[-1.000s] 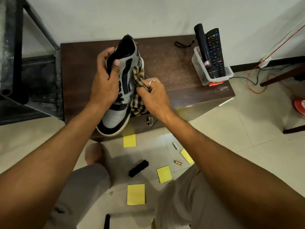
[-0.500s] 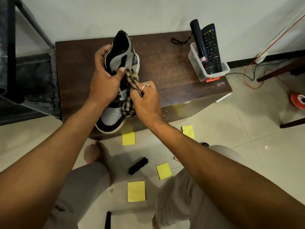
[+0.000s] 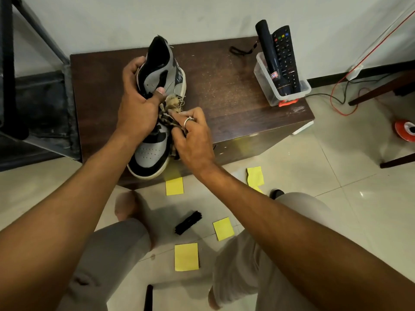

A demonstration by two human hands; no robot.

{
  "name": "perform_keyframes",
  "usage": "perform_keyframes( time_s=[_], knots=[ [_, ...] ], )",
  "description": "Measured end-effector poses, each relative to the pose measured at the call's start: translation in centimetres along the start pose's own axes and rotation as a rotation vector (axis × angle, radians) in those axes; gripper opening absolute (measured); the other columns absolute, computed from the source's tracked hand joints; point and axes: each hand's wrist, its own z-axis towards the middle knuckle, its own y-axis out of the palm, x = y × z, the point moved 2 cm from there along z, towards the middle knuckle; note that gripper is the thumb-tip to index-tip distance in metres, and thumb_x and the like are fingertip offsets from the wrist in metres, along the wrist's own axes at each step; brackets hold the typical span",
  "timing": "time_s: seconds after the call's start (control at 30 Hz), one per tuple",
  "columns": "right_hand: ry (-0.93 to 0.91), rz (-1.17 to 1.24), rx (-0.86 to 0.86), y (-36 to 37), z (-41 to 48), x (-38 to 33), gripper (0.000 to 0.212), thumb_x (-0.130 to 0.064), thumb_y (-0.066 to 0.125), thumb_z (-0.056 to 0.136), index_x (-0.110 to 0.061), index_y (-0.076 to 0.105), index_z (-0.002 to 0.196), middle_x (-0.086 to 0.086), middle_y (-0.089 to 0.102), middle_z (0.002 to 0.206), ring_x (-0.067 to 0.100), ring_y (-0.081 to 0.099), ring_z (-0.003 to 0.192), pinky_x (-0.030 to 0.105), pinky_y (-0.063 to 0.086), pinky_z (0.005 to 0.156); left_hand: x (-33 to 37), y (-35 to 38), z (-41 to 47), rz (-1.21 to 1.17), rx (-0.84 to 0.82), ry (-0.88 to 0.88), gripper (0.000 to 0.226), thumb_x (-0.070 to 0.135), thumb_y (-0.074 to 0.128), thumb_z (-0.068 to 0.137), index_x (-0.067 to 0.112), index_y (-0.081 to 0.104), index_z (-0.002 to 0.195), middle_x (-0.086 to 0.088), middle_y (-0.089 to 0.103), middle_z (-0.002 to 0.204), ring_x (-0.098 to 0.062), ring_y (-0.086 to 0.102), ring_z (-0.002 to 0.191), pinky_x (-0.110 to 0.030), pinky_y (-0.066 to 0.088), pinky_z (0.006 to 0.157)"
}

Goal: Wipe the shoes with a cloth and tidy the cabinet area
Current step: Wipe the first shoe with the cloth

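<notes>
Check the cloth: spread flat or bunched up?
Bunched: the cloth is crumpled against the shoe, pinched in the right hand's curled fingers.

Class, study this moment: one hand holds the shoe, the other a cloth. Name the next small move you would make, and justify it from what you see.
Probably slide the cloth along the shoe toward its toe. The left hand grips the shoe around its middle, steadying it; the right hand pinches the cloth against the mid-side, and the toe lies uncovered.
</notes>
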Motion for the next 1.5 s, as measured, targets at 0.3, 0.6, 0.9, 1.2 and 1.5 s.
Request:
perform_keyframes(
  time_s=[0.3,0.6,0.9,1.2,1.5],
  knots=[
    [0.2,0.045,-0.136,-3.0,1.1,-0.3,0.028,-0.012,0.066,0.088,-0.026,0.058,0.066,-0.004,0.058,0.081,0.005,0.056,0.071,0.027,0.049,0.069,0.2,0.1,0.0,-0.035,-0.029,-0.008,0.056,0.004,0.063,0.094,0.028,0.036,0.137,0.014,0.053,0.133,0.001,0.056,0.124,-0.02,0.044,0.106],
    [0.198,0.069,-0.099,-1.0,5.4,1.0,0.013,-0.014,0.06,0.097,-0.011,0.071,0.102,0.003,0.054,0.113,0.006,0.057,0.098,0.015,0.048,0.087,0.4,0.1,-0.3,-0.052,-0.052,-0.021,0.057,0.004,0.061,0.095,0.023,0.034,0.141,0.008,0.053,0.136,-0.002,0.056,0.126,-0.027,0.047,0.107],
    [0.271,0.069,-0.311,-2.0,1.0,0.3,0.019,-0.011,0.065,0.092,-0.014,0.071,0.074,0.001,0.059,0.09,0.006,0.057,0.075,0.025,0.048,0.068,0.2,0.4,-0.1,-0.036,0.021,0.008,0.055,0.003,0.061,0.093,0.022,0.036,0.138,-0.001,0.052,0.139,-0.008,0.055,0.128,-0.028,0.045,0.11],
    [0.36,0.035,-0.439,-3.4,0.1,-0.2,0.046,-0.013,0.064,0.089,-0.02,0.051,0.046,-0.009,0.04,0.049,0.007,0.036,0.047,0.026,0.032,0.051,0.2,0.3,-0.2,-0.004,0.009,0.021,0.054,0.003,0.06,0.095,0.02,0.035,0.14,0.011,0.05,0.134,0.0,0.054,0.126,-0.021,0.042,0.109],
    [0.144,-0.081,-0.222,-0.5,2.9,0.1,0.026,-0.014,0.061,0.093,-0.008,0.073,0.116,0.006,0.054,0.115,0.019,0.059,0.105,0.027,0.049,0.092,0.2,0.2,-0.2,-0.004,0.021,0.035,0.055,0.002,0.059,0.093,0.02,0.036,0.139,0.008,0.052,0.134,-0.001,0.056,0.126,-0.021,0.043,0.106]
  ],
)
